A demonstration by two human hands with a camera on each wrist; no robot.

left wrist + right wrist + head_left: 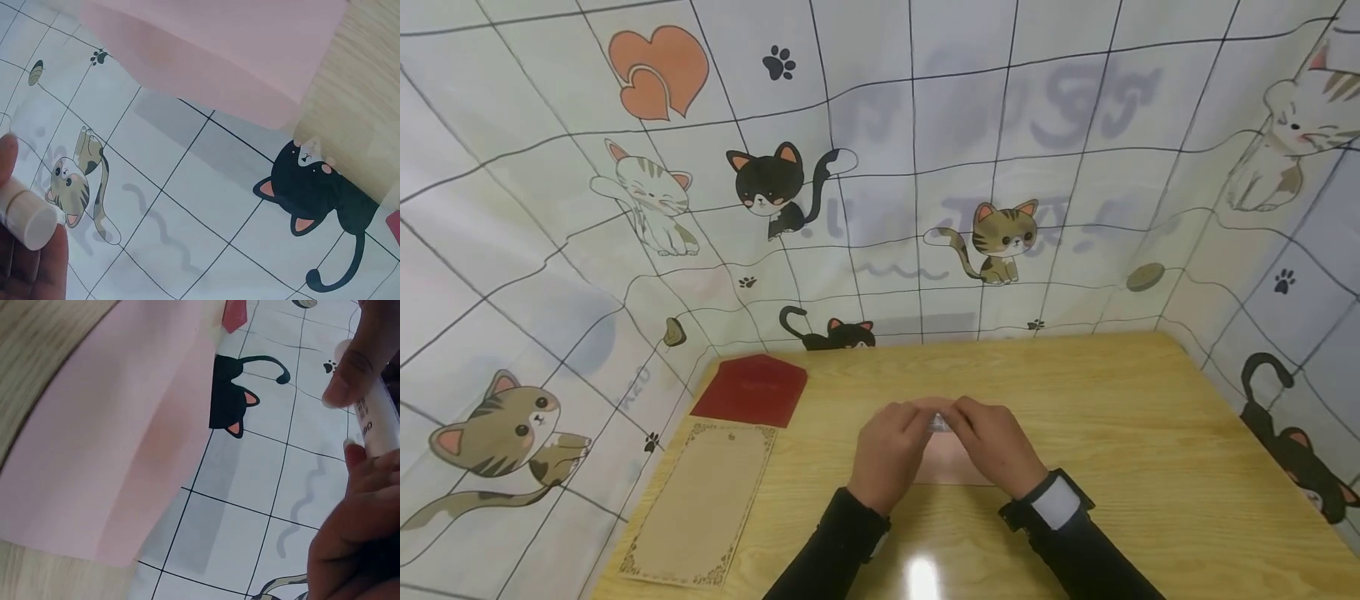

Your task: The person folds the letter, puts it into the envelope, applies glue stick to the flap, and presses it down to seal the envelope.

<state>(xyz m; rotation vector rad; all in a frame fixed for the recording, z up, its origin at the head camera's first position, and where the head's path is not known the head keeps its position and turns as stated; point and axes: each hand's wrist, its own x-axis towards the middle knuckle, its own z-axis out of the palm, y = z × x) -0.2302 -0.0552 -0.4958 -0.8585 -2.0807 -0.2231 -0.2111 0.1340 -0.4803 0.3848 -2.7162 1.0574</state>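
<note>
Item: small white glue stick (pixel 940 422), cylindrical, printed lettering on the barrel. It is sitting between the two hands, above the middle of the wooden table (pixel 1150 433). The left hand (pixel 891 454) is pinching one end — in the left wrist view a blunt white end (pixel 28 219) is poking out between thumb and fingers. The right hand (pixel 996 446) is gripping the other end, thumb and fingertips curled round the barrel (pixel 378 419). Both hands are therefore closing on the same thing; neither is nearer than the other.

Axis: the stick's long axis is running left to right across the person's front, level with the knuckles, one end in each hand. Whether a cap is on or off cannot be told.

Beneath: pink envelope (pixel 951 462), lying flat on the table directly under and just toward the person from the hands, mostly covered by them. In both wrist views its flap (pixel 125 444) is showing as a paler fold with a crease. The stick is being held apart from it, not touching.

Also listed:
- red envelope (pixel 752 390), lying at the table's far left, well apart from the hands.
- tan letter sheet (pixel 700 504) with an ornamental border, lying just nearer than the red envelope along the left edge.
- cat-print cloth (pixel 880 167), hanging as a backdrop round the table on three sides.
</note>
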